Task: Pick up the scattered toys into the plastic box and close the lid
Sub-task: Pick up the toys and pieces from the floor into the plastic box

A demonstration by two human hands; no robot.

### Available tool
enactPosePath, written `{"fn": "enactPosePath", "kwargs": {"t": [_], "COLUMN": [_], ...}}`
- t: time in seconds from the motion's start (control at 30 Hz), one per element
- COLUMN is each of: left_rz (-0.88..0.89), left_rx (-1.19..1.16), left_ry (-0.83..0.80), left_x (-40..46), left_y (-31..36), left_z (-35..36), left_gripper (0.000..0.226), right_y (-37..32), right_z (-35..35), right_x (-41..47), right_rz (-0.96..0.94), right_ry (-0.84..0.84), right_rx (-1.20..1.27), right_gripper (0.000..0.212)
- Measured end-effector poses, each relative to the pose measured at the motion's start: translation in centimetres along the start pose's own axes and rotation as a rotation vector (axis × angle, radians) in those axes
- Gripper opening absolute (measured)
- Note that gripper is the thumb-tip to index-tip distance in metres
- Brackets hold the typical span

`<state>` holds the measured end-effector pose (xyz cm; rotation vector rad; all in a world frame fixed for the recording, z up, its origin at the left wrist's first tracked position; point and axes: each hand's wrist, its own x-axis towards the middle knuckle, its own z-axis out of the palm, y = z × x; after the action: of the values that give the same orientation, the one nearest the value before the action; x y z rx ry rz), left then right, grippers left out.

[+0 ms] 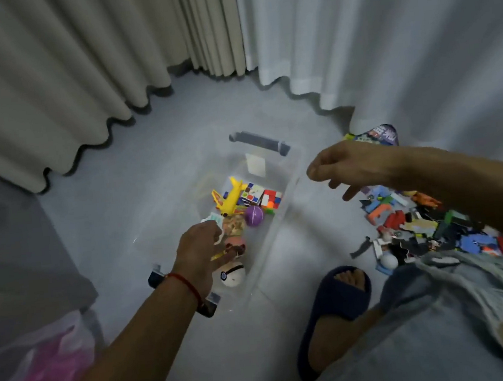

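A clear plastic box (280,218) stands open on the grey floor (178,142). Inside it lie a yellow toy plane (231,199), two puzzle cubes (271,200), a purple ball (254,215) and a white ball (233,274). The left hand (199,250) is over the box's near end, fingers among the toys; whether it grips one cannot be told. The right hand (346,166) hovers right of the box, fingers loosely curled, holding nothing. A scattered toy pile (425,225) lies further right.

The open plastic box (288,205) is reachable from above, bare floor (319,239) at its 3 o'clock before the scattered toys (426,228), curtains (80,84) at 12.
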<state>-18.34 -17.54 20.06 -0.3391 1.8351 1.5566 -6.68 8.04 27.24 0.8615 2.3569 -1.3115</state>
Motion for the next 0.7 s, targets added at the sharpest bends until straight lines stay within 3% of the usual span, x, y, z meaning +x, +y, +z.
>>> {"fn": "enactPosePath", "kwargs": {"t": [0.17, 0.27, 0.37, 0.5, 0.6, 0.7], "left_rz": [0.182, 0.278, 0.259, 0.248, 0.233, 0.416], "left_rx": [0.170, 0.351, 0.568, 0.792, 0.890, 1.071], "left_ry": [-0.172, -0.410, -0.628, -0.768, -0.865, -0.912], "left_x": [-0.4, -0.8, -1.6, -2.7, -2.5, -1.7], "left_y": [-0.5, -1.7, -3.8, -7.9, -10.9, -13.4], "left_z": [6.2, 13.2, 20.6, 29.3, 34.8, 40.2], "left_gripper": [0.015, 0.018, 0.018, 0.014, 0.012, 0.013], "right_y": [8.0, 16.6, 24.5, 33.3, 38.5, 43.3], "right_z": [-5.0, -8.6, -10.0, -7.8, -4.6, -2.6], "right_x": [-4.5, -9.8, -15.0, -19.1, -19.0, -17.0], "right_rz": [0.117, 0.317, 0.538, 0.662, 0.724, 0.757], "right_ry": [0.186, 0.300, 0.328, 0.436, 0.423, 0.404], "right_rx": [-0.096, -0.082, 0.022, 0.026, 0.017, 0.065], "right_gripper": [0.028, 0.027, 0.023, 0.026, 0.025, 0.040]}}
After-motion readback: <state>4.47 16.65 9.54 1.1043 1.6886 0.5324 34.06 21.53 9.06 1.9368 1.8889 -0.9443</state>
